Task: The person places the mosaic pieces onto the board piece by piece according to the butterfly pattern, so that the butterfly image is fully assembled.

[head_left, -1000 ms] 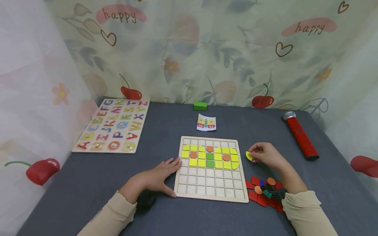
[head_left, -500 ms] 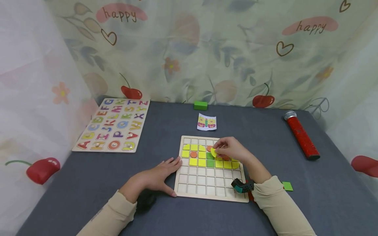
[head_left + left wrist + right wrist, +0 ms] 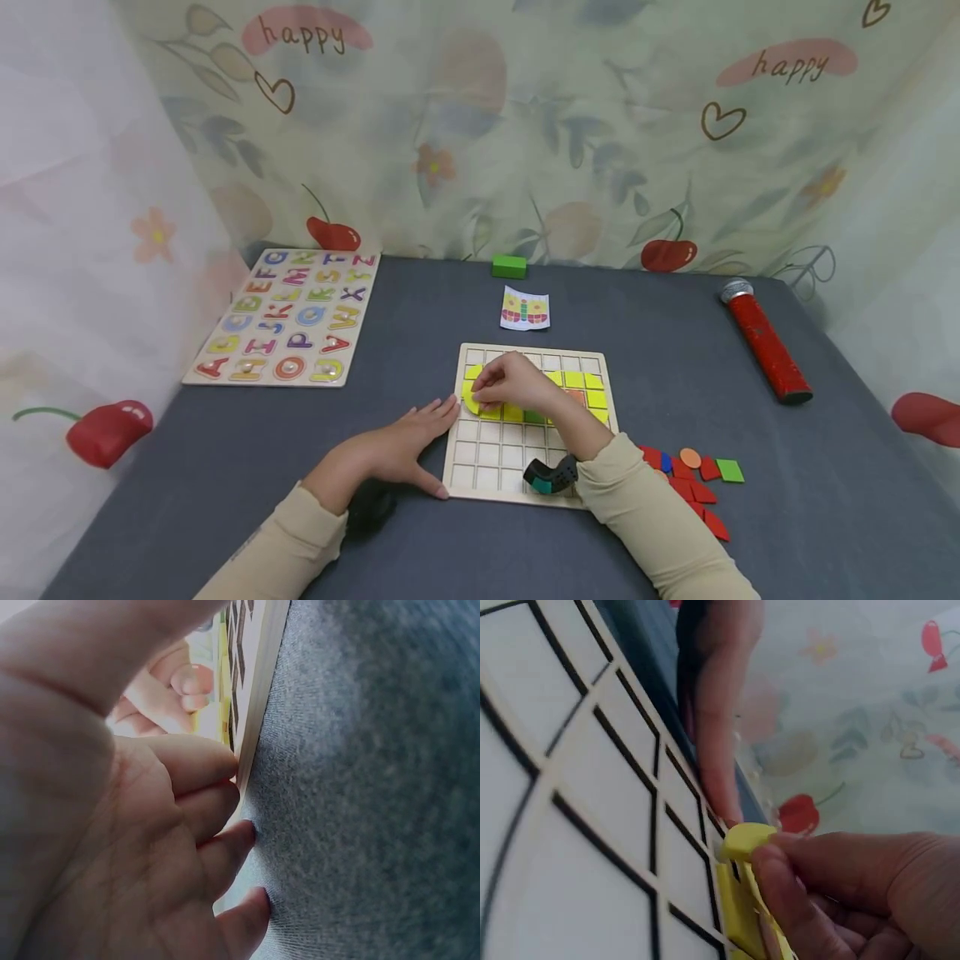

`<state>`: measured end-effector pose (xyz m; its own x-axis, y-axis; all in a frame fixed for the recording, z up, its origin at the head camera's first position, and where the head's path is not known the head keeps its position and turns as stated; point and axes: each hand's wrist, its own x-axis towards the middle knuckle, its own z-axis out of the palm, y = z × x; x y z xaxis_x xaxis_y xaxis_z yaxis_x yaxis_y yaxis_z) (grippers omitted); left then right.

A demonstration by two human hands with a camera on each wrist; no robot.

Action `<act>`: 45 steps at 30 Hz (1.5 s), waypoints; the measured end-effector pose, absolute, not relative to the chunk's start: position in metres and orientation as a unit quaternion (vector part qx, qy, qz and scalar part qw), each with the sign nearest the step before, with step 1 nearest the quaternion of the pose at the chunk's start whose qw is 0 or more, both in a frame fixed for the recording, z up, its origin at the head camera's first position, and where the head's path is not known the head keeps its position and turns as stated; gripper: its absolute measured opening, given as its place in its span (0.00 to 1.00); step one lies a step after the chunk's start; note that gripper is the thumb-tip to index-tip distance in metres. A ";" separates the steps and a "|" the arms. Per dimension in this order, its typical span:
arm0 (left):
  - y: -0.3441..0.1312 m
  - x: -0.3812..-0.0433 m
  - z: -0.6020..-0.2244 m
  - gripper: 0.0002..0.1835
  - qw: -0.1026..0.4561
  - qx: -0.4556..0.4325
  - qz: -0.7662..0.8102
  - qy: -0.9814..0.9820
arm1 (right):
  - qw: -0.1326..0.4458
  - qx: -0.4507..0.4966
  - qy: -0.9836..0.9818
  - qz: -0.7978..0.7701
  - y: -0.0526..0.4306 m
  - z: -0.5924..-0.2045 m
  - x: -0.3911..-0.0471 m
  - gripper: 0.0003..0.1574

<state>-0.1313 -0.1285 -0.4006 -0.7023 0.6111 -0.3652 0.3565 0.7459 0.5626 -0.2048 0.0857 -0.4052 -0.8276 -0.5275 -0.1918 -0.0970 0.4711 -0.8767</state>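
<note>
A wooden grid board (image 3: 487,478) lies on the table, its upper rows partly filled with yellow, green and orange tiles. Over the board's left side my right hand (image 3: 517,385) pinches a yellow rounded tile (image 3: 747,838) between thumb and index finger. In the right wrist view that tile is tilted just above a cell beside other yellow tiles (image 3: 739,915). With fingers spread, my left hand (image 3: 401,448) rests against the board's left edge, thumb at the lower corner. The left wrist view shows its fingertips touching the board's side and the cloth. The right hand hides several middle tiles.
Loose red tiles (image 3: 682,489), an orange disc (image 3: 690,457) and a green square (image 3: 729,471) lie right of the board. Behind it are a butterfly pattern card (image 3: 524,309) and a green block (image 3: 509,267). An alphabet board (image 3: 281,321) lies left, a red microphone (image 3: 767,342) right.
My right hand has carried the yellow tile leftward from beside the board's right edge, across the board to its left column. The left hand has stayed at the board's left edge.
</note>
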 end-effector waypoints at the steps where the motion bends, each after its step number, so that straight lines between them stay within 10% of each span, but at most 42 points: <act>1: -0.128 -0.131 -0.400 0.59 0.274 0.272 0.231 0.893 | 0.219 -0.192 0.834 -0.468 0.084 -0.406 -0.204 0.07; 22: -0.123 -0.131 -0.400 0.54 0.275 0.292 0.214 0.891 | 0.159 -0.221 0.886 -0.375 0.091 -0.409 -0.195 0.05; 45: -0.124 -0.130 -0.398 0.54 0.278 0.284 0.227 0.889 | 0.179 -0.092 0.874 -0.443 0.231 -0.393 -0.160 0.18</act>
<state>-0.1302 -0.1240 -0.3982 -0.6846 0.6310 -0.3649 0.3783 0.7355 0.5622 -0.1596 0.2310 -0.3926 -0.9193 -0.3185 -0.2312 -0.0018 0.5908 -0.8068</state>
